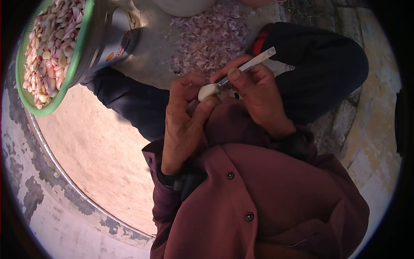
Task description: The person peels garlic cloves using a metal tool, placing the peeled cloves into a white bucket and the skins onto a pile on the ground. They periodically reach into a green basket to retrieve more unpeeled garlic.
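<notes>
"Garlic clove (208, 92) in the head view: where exactly is it?"

"In the left hand (181, 123), just above the maroon jacket (297, 185). It is pale and smooth, and the thumb and fingers pinch it between their tips."

"And the right hand (264, 97)?"

"Its thumb and fingers are pressed together on a slim, flat metal tool (261, 58). The near end meets the clove; the far end sticks out up and to the right, past the knuckles. I cannot tell the shape of the working end, since fingers hide part of it."

"What lies around those 2 hands?"

"Beyond them, a loose heap of pinkish skins (211, 32) on the ground, between the knees of the dark trousers (323, 64). At upper left, a green-rimmed basket (44, 112) full of unpeeled-looking cloves (54, 56), some paler than others."

"Anything next to that basket?"

"A grey container (113, 41) with printed marks, partly hidden. Whether the basket rests on it, I cannot tell. At the top edge, 1 pale rounded vessel (183, 6) is cut off."
</notes>
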Tool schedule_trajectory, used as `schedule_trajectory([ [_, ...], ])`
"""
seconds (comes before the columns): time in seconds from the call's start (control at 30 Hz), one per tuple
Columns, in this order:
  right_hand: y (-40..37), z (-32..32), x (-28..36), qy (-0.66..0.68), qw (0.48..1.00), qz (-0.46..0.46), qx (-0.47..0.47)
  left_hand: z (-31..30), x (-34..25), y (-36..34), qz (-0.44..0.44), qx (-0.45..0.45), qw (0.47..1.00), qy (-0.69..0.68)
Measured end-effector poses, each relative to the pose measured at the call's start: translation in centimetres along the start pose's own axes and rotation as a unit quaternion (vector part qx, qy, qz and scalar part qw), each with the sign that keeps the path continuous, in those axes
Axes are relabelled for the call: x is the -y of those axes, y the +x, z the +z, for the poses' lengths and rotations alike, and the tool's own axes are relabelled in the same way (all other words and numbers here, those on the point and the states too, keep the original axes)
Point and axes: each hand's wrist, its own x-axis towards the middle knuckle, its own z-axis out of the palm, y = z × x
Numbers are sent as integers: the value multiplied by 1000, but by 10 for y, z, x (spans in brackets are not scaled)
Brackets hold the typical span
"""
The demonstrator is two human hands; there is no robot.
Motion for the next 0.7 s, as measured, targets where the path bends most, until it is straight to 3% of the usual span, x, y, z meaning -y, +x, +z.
schedule_trajectory([
  [0.07,0,1,2,-72,996,-52,-7,-3,-4,0,-7,-26,1000,-10],
  [0.27,1,6,1,-120,984,-132,27,-5,-4,1,-67,-51,993,-80],
  [0.57,-2,5,-5,-93,993,-74,-7,-10,5,-1,-61,-37,994,-80],
  [0.7,-3,5,-13,-122,983,-134,-1,-9,5,-1,-59,-37,993,-95],
])
